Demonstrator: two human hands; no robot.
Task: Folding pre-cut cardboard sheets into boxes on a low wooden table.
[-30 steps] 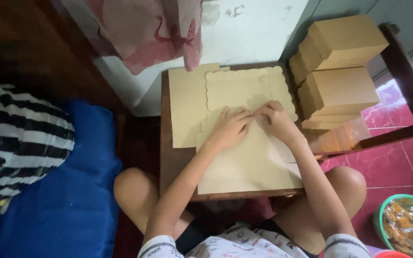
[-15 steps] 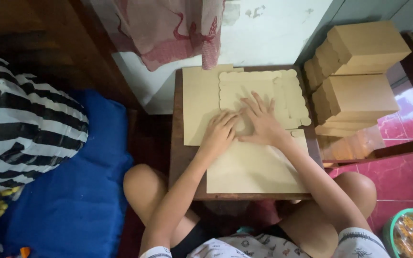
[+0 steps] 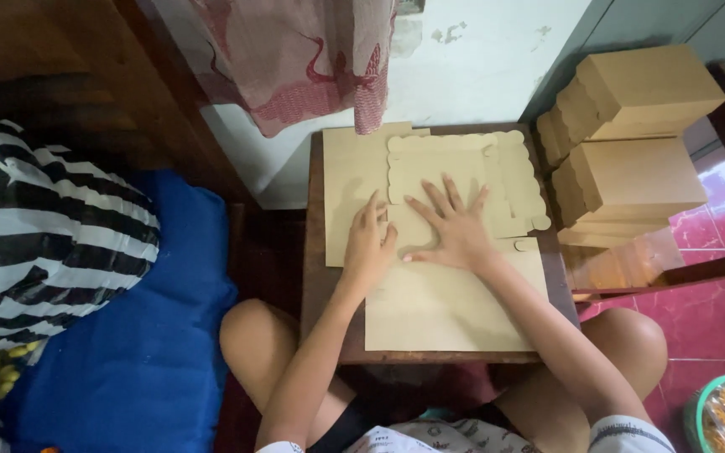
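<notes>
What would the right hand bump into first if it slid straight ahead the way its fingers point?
The right hand lies flat on the cardboard sheets, its fingers aimed at the far edge of the small table. It would slide over the scalloped cardboard piece, then probably meet the pale wall; depth is hard to judge.

Folded boxes (image 3: pixel 631 151): tan cardboard, rectangular, stacked in two piles right of the small table.
Flat box blanks (image 3: pixel 455 294): tan, scallop-edged, lying on the table.
</notes>
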